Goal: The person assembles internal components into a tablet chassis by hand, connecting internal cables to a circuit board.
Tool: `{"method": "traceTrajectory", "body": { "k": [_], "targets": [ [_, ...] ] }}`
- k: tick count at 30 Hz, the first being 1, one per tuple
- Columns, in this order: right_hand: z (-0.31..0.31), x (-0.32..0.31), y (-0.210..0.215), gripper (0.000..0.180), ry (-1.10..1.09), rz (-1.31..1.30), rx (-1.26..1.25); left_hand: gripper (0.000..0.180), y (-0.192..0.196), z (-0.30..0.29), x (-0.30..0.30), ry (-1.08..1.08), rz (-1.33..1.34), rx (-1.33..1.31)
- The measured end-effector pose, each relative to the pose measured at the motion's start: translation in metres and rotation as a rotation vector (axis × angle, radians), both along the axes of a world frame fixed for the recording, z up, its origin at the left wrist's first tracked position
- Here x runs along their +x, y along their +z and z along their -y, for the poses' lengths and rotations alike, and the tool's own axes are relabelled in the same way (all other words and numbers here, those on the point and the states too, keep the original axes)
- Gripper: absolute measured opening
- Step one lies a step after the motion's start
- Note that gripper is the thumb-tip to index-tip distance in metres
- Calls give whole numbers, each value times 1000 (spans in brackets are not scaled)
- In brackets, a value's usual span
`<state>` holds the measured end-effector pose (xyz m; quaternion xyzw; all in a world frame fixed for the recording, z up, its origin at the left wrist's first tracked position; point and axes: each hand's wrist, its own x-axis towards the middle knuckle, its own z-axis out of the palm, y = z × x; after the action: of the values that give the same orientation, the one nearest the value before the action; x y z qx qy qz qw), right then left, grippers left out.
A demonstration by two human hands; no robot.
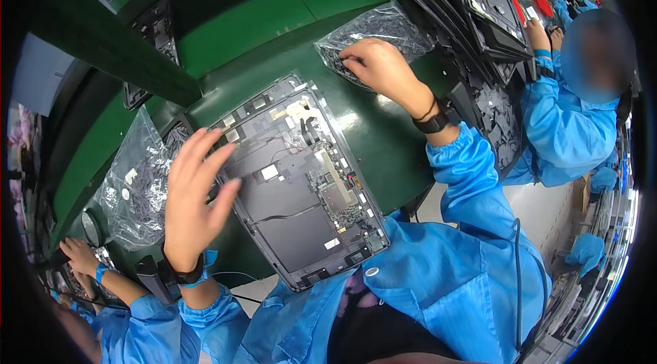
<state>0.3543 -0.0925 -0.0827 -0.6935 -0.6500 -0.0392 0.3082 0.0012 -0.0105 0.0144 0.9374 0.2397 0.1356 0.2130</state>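
An opened tablet [287, 193] lies tilted on the green bench in front of me, its near end by my jacket. Its dark inner shell shows a circuit board along the right side, thin cables and small light pads. My left hand [195, 193] hovers at its left edge, fingers spread and holding nothing. Beyond the tablet's far right corner, my right hand [383, 68] is over a clear plastic bag [383, 25] of small dark parts. Its thumb and fingertips are pinched together at the bag's opening; whatever is between them is too small to tell.
Another clear bag [133, 193] of dark pieces lies left of the tablet. A green post [130, 56] rises at the far left. Several device shells [472, 15] are stacked at the right, above a container of grey pieces [496, 121]. Co-workers in blue sit on both sides.
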Motion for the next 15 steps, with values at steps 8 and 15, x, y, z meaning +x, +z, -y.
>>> {"method": "traceTrajectory", "body": {
  "k": [8, 15],
  "targets": [
    [-2, -2, -16, 7, -37, 77, -48, 10, -58, -38, -59, 540, 209, 25],
    [1, -11, -6, 9, -69, -26, 17, 11, -77, -40, -51, 423, 98, 228]
  ]
}}
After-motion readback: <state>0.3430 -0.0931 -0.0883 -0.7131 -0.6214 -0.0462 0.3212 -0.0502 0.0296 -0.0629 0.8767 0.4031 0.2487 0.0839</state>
